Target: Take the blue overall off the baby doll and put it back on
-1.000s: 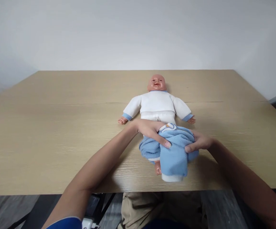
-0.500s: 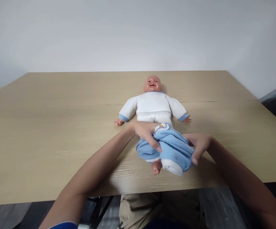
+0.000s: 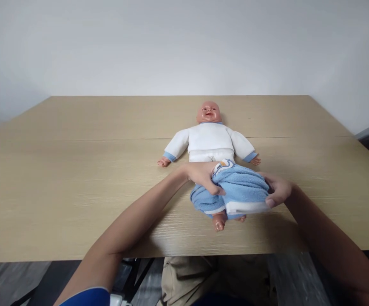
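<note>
A baby doll (image 3: 210, 138) in a white top lies on its back on the wooden table (image 3: 76, 170), head away from me. Light blue trousers (image 3: 238, 189) with white cuffs are bunched round its legs, and two bare feet stick out below them. My left hand (image 3: 203, 175) grips the trousers at the doll's left hip, fingers curled into the cloth. At the other side, my right hand (image 3: 275, 189) pinches the trouser leg near its white cuff.
A plain white wall stands behind the table. The table's near edge runs just above my lap. A dark object shows at the far right edge of the view.
The trousers have slid up the doll's legs, and both feet now show below the cuffs. My right hand moved up and out with the cloth.
</note>
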Available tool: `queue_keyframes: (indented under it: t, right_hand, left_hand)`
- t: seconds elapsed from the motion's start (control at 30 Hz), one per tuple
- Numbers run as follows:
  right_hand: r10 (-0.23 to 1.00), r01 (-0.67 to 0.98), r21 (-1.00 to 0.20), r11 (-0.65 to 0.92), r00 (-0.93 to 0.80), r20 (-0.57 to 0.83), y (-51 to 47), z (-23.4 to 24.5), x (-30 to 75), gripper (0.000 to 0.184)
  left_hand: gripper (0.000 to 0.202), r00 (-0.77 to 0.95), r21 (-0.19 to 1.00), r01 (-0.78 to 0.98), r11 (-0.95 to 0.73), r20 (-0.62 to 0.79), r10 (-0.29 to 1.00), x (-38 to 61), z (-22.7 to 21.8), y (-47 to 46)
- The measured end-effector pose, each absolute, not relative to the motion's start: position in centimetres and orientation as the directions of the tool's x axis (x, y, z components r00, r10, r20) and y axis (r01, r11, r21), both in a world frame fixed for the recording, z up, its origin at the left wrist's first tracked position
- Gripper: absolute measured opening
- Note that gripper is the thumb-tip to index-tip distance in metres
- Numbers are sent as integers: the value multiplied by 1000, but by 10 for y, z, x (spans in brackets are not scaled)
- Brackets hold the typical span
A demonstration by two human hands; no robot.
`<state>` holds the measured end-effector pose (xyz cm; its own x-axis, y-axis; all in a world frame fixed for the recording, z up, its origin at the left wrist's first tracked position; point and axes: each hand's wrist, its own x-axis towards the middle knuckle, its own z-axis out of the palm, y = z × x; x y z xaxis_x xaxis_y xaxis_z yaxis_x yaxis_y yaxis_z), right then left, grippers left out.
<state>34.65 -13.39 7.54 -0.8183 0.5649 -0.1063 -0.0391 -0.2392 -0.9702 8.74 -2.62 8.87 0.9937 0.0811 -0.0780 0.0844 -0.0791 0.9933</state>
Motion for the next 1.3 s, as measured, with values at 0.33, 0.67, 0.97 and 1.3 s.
queue_keyframes:
  t: [0.33, 0.67, 0.97, 1.3]
  right_hand:
    - [831, -36, -994, -99, -553, -63, -132, 76, 335, 62]
    - [942, -154, -969, -192, -307, -137, -189, 73, 307, 61]
    - [902, -72, -976, -208, 373, -220, -250, 59, 238, 51]
    - [814, 97, -973, -211, 568, -120, -300, 25, 201, 33]
  left_hand:
    - [43, 995, 991, 38, -126, -25, 97, 83, 81, -16]
    - [54, 979, 975, 187, -122, -175, 105, 74, 90, -13]
    - [47, 985, 989, 144, -31, -146, -88, 90, 106, -36]
    - [30, 954, 745, 265, -612, -296, 54, 93, 116, -55]
